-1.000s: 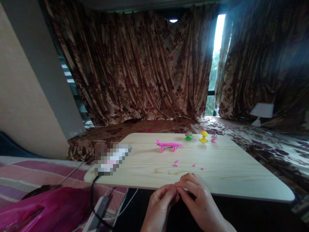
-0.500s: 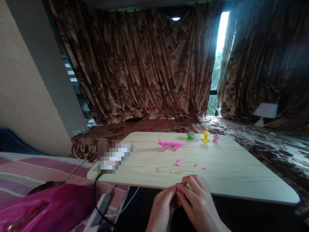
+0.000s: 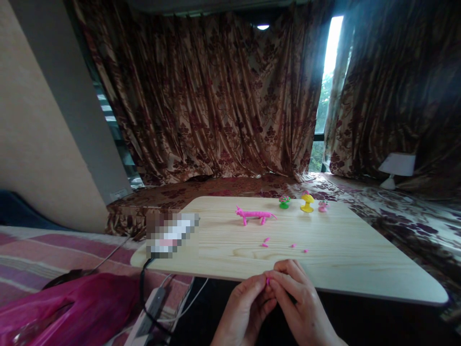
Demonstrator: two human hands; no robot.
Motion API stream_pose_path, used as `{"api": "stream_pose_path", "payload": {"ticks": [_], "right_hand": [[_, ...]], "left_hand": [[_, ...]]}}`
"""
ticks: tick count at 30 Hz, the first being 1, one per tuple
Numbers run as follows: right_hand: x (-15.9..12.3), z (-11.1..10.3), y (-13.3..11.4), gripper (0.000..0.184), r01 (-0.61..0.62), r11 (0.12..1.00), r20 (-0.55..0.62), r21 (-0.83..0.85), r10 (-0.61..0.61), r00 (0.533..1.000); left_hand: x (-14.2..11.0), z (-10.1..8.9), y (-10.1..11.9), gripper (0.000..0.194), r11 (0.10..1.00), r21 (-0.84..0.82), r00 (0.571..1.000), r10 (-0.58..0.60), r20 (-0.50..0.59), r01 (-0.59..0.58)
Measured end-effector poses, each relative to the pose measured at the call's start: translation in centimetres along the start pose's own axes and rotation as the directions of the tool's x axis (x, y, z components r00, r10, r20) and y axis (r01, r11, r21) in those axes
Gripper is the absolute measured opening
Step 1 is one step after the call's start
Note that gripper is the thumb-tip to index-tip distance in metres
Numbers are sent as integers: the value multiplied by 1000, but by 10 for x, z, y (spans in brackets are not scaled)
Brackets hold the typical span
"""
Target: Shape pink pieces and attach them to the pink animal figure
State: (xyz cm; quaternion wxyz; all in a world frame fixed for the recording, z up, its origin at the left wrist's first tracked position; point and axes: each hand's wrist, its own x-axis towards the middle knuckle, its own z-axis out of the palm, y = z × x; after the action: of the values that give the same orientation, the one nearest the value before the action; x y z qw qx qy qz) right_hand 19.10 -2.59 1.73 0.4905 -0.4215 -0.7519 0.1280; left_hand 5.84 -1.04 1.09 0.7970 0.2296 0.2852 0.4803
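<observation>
At the table's near edge, my left hand (image 3: 248,303) and my right hand (image 3: 296,299) meet fingertip to fingertip. Between them they pinch a small pink piece of modelling clay (image 3: 267,281), mostly covered by the fingers. Beyond the hands stands a pink clay animal (image 3: 255,215) with a long body, legs and a tail. Little pink clay bits lie on the tabletop, among them a pair of slivers (image 3: 265,242), a bit (image 3: 293,246) and another bit (image 3: 306,251) farther right.
Along the back of the wooden table (image 3: 223,259) stand a green-based figure (image 3: 284,202), a yellow mushroom shape (image 3: 307,203) and a small pink figure (image 3: 323,206). A blurred-out device (image 3: 173,235) with a black cable lies left. A power strip (image 3: 146,312) sits below.
My left hand's lower fingers have opened out a little, and the pinched pink clay shows more between the fingertips. The things on the table stay put.
</observation>
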Motion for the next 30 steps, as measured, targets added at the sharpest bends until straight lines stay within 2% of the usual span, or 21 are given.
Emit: {"api": "stream_pose_path", "payload": {"ticks": [3,8,16,20,24,27,30], "right_hand": [[0,0,0,21,-15,999,-12,49,15,1000],[0,2,4,13,-23,998,-101,59,29,994],[-1,1,5,16,55,996,-45,-68,-58,997],[0,2,7,15,18,999,-68,-45,-21,997],[-1,2,8,14,6,1000,-86,11,-5,996],[-2,0,6,18,12,999,-55,47,-10,998],[-3,-3,4,21,43,999,-19,15,-43,999]], "left_hand": [[-2,2,2,14,1000,-8,1000,2,8,-2],[1,-2,-4,9,1000,-16,999,20,25,-19],[5,-5,-9,10,997,-19,997,72,0,-71],[4,-4,-9,15,999,-10,999,36,-35,-36],[3,-3,-8,17,1000,-31,1000,-4,-19,4],[3,-3,-7,13,994,-96,998,-56,9,57],[3,-2,-6,9,988,-141,998,-65,-1,64]]}}
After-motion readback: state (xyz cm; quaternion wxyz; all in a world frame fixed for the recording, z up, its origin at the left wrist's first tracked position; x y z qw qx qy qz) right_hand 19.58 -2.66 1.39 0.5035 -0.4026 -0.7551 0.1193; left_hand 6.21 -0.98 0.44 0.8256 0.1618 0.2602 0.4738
